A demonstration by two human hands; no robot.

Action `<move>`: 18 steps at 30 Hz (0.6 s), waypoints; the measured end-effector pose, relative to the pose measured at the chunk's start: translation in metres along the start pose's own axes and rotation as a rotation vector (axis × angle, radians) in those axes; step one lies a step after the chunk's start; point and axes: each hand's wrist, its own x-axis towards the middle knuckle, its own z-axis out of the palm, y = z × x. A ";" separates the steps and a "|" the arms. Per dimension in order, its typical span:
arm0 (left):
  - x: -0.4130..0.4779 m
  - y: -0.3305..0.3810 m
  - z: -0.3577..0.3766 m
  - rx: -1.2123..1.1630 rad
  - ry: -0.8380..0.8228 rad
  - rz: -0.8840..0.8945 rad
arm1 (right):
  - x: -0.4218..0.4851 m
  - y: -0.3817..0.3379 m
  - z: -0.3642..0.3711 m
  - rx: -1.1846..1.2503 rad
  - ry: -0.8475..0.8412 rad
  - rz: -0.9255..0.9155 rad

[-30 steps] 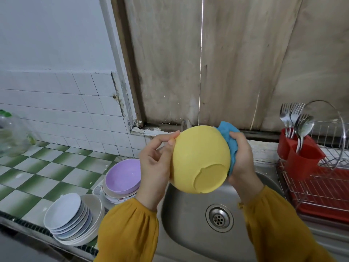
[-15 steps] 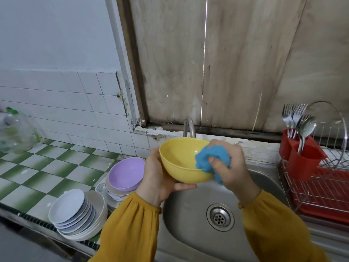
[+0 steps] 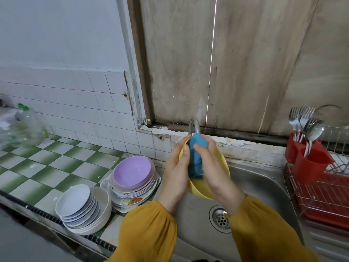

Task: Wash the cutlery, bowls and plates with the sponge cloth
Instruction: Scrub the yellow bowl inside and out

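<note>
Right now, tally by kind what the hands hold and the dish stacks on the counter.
Bowl: 1
Cloth: 1
Dish stacks: 2
Total: 4

Home kitchen, washing-up corner.
Steel sink (image 3: pixel 264 186) beneath a tap (image 3: pixel 194 125); stacked plates (image 3: pixel 132 173) on the green-checked tiled desk (image 3: pixel 47 167) left of the sink; red drying rack (image 3: pixel 321 201) holding cutlery (image 3: pixel 302 118) to its right.

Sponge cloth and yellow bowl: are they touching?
Touching. Head view shows the right hand pressing the sponge cloth into the yellow bowl, no gap between them.
</note>
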 end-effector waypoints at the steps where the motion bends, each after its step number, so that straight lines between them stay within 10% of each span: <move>1: 0.003 -0.001 0.000 -0.008 0.030 0.007 | -0.005 0.002 0.006 0.132 -0.123 0.072; 4: 0.013 -0.004 -0.016 -0.066 0.090 0.011 | -0.015 0.000 0.008 0.068 -0.365 0.047; 9: 0.006 -0.007 -0.014 -0.071 0.003 -0.030 | 0.003 0.009 0.006 -0.044 0.135 -0.211; 15: 0.021 0.010 -0.048 -0.004 0.028 -0.014 | 0.005 -0.010 -0.021 -0.920 -0.705 -0.407; 18: 0.019 0.015 -0.044 -0.028 -0.010 -0.074 | 0.030 -0.020 -0.034 -1.416 -0.486 -0.655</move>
